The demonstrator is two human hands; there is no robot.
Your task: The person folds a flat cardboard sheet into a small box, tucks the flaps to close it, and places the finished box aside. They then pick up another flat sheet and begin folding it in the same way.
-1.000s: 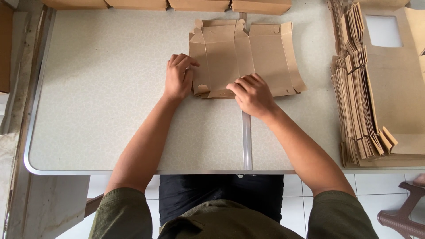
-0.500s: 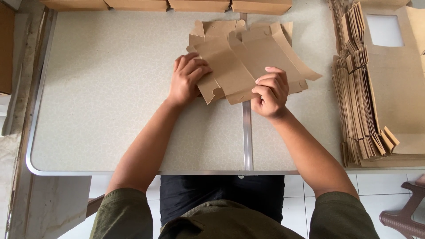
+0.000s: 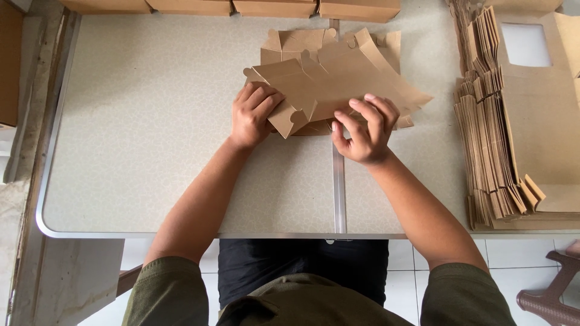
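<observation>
A flat brown cardboard box blank (image 3: pixel 338 81) with flaps and notches lies half raised over the far middle of the speckled table (image 3: pixel 151 121). My left hand (image 3: pixel 254 115) presses its near left corner down, fingers curled over the fold. My right hand (image 3: pixel 362 130) grips the near edge of a large panel and holds it tilted up off the table. Part of the blank stays flat on the table underneath the raised panel.
A thick stack of flat brown cardboard blanks (image 3: pixel 492 133) fills the right side of the table, one with a window cut-out (image 3: pixel 525 45). Folded brown boxes (image 3: pixel 241 6) line the far edge. A brown plastic stool (image 3: pixel 553 290) stands at the lower right.
The blank lay flat under both hands a second ago. My right hand has since lifted a panel up and folded it over toward the left, while my left hand keeps pressing the near left corner.
</observation>
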